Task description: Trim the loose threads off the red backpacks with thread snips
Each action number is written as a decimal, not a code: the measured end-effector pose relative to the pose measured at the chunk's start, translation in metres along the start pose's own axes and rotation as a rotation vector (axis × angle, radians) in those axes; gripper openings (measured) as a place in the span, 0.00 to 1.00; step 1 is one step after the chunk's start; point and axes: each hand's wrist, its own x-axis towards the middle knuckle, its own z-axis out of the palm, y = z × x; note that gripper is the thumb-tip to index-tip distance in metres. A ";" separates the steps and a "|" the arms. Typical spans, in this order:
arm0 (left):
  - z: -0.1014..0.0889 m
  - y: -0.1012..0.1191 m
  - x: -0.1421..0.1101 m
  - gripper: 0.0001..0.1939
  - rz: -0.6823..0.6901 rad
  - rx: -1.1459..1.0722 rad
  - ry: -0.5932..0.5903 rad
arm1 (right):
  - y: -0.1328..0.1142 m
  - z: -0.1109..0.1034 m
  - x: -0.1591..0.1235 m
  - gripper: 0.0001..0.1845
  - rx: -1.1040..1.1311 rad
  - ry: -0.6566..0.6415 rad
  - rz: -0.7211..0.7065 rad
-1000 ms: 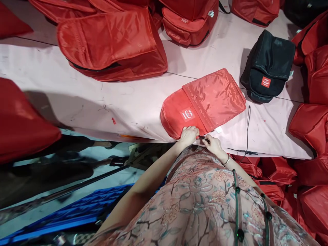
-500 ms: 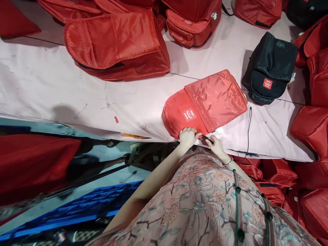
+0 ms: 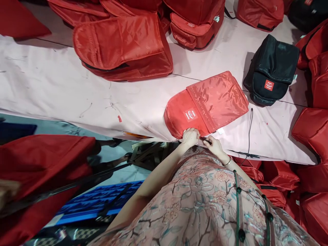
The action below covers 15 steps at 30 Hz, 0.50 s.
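A flat red backpack point(image 3: 217, 102) with a pale logo patch lies at a slant on the cloth-covered table, close to its front edge. My left hand point(image 3: 190, 137) is closed on the near edge of this backpack. Just beside it, my right hand point(image 3: 214, 146) grips a small thin dark tool point(image 3: 205, 140) whose tip points at the backpack's edge by my left fingers. The tool's kind is too small to make out. A white label point(image 3: 220, 131) sticks out from the backpack's near side.
A black backpack point(image 3: 273, 70) stands to the right, and a larger red backpack point(image 3: 123, 48) lies at the back left. More red bags point(image 3: 311, 130) are piled along the right. A dark cord point(image 3: 249, 131) crosses the pink cloth point(image 3: 58, 89). At lower left, another person's hand point(image 3: 9, 191) shows beside red fabric.
My hands stay at the backpack's near edge, now slightly closer together. At lower left, the red fabric has moved right and a blurred hand has come into view. The whole view has shifted slightly.
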 end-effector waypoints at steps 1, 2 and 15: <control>0.000 0.000 -0.001 0.12 0.003 -0.001 0.001 | -0.001 0.000 0.000 0.11 0.001 -0.001 0.000; 0.001 0.000 -0.001 0.12 0.007 -0.002 0.006 | -0.002 0.000 0.000 0.11 0.002 0.000 -0.001; -0.013 -0.022 -0.001 0.10 0.101 -0.761 -0.190 | 0.006 0.001 0.009 0.15 0.328 0.183 -0.030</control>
